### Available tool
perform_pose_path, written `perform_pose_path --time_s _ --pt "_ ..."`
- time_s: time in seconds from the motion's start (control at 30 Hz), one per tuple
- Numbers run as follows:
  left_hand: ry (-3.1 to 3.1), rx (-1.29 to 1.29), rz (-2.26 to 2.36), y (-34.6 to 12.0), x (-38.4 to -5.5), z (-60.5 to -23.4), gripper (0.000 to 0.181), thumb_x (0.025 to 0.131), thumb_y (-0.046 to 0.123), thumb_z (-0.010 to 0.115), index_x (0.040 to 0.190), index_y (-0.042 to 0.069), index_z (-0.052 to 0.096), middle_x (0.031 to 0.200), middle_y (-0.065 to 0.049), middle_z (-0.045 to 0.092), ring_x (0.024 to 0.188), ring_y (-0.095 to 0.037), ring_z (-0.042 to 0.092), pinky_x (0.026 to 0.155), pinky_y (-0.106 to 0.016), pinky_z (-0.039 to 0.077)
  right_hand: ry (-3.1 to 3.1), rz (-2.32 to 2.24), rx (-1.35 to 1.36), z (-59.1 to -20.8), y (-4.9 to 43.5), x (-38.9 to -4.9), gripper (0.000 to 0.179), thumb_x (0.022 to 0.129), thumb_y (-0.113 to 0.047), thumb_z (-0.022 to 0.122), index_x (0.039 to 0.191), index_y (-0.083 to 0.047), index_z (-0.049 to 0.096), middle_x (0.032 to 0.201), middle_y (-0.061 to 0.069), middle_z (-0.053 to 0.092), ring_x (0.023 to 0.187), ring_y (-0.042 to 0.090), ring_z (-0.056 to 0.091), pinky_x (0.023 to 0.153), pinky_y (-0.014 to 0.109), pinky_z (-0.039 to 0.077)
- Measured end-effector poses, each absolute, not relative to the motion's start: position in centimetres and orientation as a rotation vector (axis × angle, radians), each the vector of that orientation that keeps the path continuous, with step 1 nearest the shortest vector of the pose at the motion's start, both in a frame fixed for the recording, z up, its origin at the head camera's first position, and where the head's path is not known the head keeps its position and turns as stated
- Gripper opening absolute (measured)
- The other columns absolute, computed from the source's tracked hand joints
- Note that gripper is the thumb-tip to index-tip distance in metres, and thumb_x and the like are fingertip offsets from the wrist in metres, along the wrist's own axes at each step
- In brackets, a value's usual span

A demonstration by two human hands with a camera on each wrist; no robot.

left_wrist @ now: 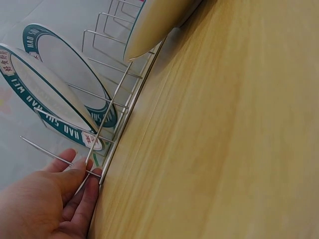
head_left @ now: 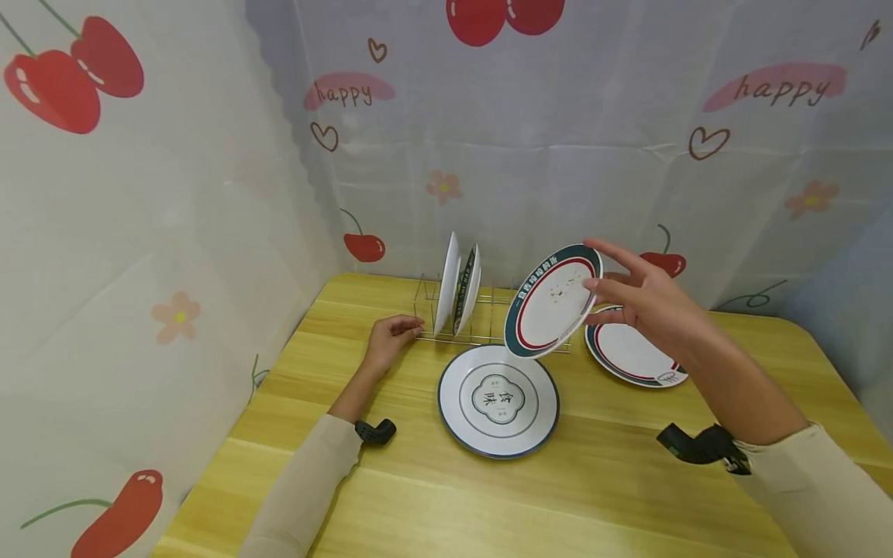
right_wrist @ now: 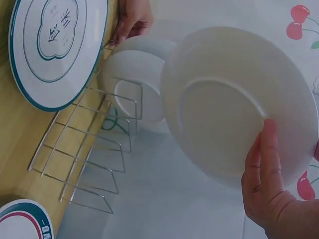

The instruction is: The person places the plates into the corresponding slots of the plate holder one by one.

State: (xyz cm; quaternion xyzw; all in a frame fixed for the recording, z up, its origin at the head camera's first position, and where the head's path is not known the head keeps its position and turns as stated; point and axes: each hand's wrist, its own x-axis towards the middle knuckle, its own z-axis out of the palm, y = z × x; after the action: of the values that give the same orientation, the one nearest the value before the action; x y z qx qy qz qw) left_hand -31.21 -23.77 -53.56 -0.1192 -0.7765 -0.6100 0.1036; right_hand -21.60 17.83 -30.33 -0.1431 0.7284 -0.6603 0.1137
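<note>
My right hand holds a white plate with a green and red rim tilted in the air, just right of the wire dish rack. From the right wrist, my thumb lies on the plate's plain underside. Two plates stand upright in the rack's left slots. My left hand rests on the table at the rack's left end. Its straight fingers touch the rack's base wire, next to the green-rimmed plates standing there.
A large white plate with a dark rim lies flat on the yellow wooden table in front of the rack. Another green and red rimmed plate lies flat at the right. Cherry-print curtains close off the back and left.
</note>
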Motion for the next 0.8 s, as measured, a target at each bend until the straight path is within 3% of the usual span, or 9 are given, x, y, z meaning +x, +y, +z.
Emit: perform_pose_path --time_s 0.3,0.5,0.8 --pt "-2.288 -0.363 -1.844 -23.4 -31.6 -53.3 0.017 0.092 0.001 0.073 0.108 -0.002 0.076 0.106 -0.019 0.075 0.098 -0.03 0.073 0.082 -0.029 0.061 2.171 -1.89 -0.404 -30.4 15.5 -24.9 0.07 0.1 -0.024 0.068 0.159 -0.032 0.032 0.13 0.019 0.055 0.1 0.026 0.066 0.084 0.038 0.061" --pt "-2.284 -0.369 -1.83 -23.6 -31.8 -53.4 0.017 0.092 0.001 0.073 0.108 -0.003 0.076 0.105 -0.018 0.075 0.095 -0.022 0.073 0.081 -0.025 0.06 2.222 -1.835 -0.42 -31.0 13.8 -27.5 0.074 0.096 -0.027 0.073 0.159 -0.034 0.033 0.135 0.021 0.055 0.102 0.031 0.063 0.086 0.041 0.061" --pt "-2.3 -0.35 -1.802 -23.8 -31.3 -53.5 0.015 0.092 0.004 0.074 0.106 -0.001 0.077 0.105 -0.017 0.075 0.095 -0.022 0.072 0.081 -0.024 0.06 2.265 -1.741 -0.505 -31.8 11.3 -30.3 0.073 0.096 -0.025 0.074 0.158 -0.03 0.035 0.127 0.025 0.06 0.101 0.043 0.066 0.081 0.039 0.063"
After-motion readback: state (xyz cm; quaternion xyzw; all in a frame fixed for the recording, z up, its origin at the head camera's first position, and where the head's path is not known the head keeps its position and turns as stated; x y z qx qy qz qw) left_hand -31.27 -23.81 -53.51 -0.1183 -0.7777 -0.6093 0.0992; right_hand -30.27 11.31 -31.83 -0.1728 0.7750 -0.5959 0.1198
